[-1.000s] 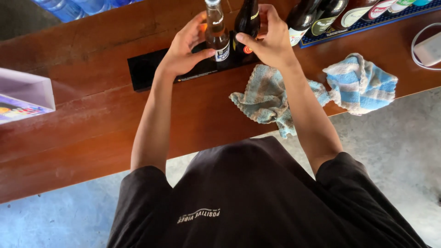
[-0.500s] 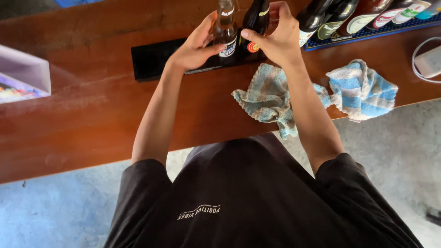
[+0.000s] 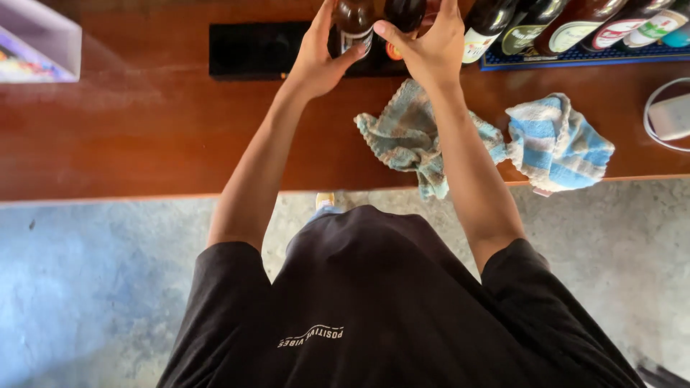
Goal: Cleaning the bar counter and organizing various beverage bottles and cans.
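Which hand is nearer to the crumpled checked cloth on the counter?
Right. The right hand grips a dark bottle directly above the checked cloth; the left hand holds a brown bottle farther to the cloth's left.

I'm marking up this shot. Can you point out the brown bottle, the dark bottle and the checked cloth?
brown bottle [image 3: 352, 18], head view, on its glass body.
dark bottle [image 3: 404, 13], head view, on its body.
checked cloth [image 3: 406, 136], head view, on its crumpled middle.

1. A bar — a long polished wooden counter [image 3: 144, 136] spans the upper frame.
2. Labelled bottles [image 3: 532, 25] line a blue mat [image 3: 575, 57] at upper right.
3. A black rubber bar mat [image 3: 259, 49] sits top centre — checked cloths [image 3: 557, 144] lie nearby.
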